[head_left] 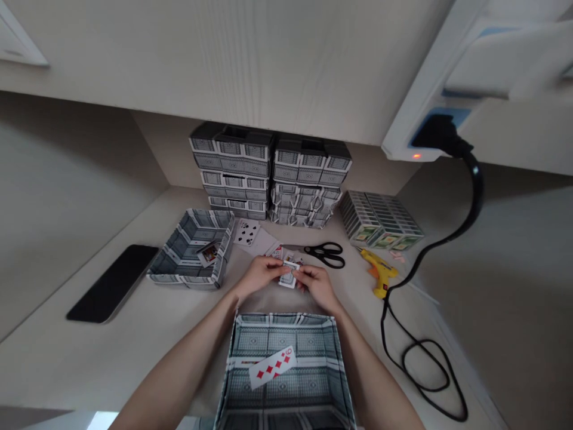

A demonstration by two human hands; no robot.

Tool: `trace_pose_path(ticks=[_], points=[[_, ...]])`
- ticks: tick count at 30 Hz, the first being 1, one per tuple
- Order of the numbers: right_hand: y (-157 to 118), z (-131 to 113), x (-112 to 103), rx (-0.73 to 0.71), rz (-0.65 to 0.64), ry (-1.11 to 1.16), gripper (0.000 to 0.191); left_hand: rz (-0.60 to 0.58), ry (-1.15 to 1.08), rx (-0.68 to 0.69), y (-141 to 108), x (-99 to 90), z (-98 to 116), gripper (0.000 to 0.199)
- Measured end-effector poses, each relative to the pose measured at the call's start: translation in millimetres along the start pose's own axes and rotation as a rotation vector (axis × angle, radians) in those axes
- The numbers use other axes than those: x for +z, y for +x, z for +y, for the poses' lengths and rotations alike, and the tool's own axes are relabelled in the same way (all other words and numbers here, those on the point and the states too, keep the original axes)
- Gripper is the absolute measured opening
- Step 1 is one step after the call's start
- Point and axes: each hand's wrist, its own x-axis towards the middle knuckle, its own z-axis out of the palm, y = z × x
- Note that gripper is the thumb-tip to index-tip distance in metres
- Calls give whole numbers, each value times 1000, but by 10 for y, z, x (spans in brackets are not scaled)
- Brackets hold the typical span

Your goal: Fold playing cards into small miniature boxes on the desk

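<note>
Between my two hands is a playing card (288,278), its patterned back facing up. The fingers of my left hand (261,275) pinch its left side, and my right hand (316,283) grips its right side. Just beyond my fingers lie loose playing cards (247,232), some face up. Black-handled scissors (329,254) rest behind my right hand. Nearest to me, below both hands, stands an open box made of playing cards (250,337), with a six of diamonds card (272,367) lying inside.
Another open card box (181,278) holds a card at left, beside a black phone (111,283). Stacked card boxes (235,161) stand at the back. Packed card decks (380,218), a yellow glue gun (380,272) and its looped black cord (418,343) are at right, under a power strip (403,143).
</note>
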Motion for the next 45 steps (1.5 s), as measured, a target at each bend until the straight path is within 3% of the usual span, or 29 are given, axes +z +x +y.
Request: trace_pose_path(ticks=[26,29,35,45], points=[[-9,0,-25,3,-16,29,30,-31,7,14,-2,-21,-18,29],[-11,-1,-20,6,-12,32,29,-2,16,2,-4,7,-26,31],[-8,-5,2,4,-23,45,30,177,188,97,-33,125,-28,41],[-13,15,9,-9,-55,108,28,150,181,128,-60,152,-19,42]])
